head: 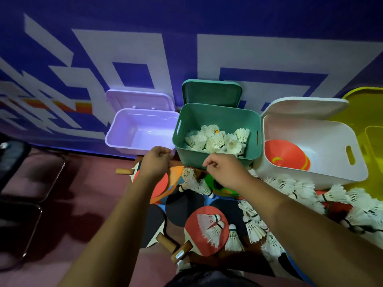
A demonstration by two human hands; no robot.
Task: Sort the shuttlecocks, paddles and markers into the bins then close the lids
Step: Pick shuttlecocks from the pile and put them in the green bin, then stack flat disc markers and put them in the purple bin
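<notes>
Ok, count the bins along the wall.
4: the purple bin at left, the green bin in the middle, the white bin to its right, and a yellow bin cut off at the right edge. More may lie beyond the frame.

Both bare forearms reach forward, the left hand (158,158) curled into a fist, the right hand (224,171) loosely curled.

**Wall, floor and chairs**

A blue wall (186,15) fills the back, painted with big white block shapes (207,54) — a short band of orange stripes (62,105) runs low on its left. Below lies a dull red floor (97,204). At far left stand two dark chairs (35,177) with thin metal frames.
</notes>
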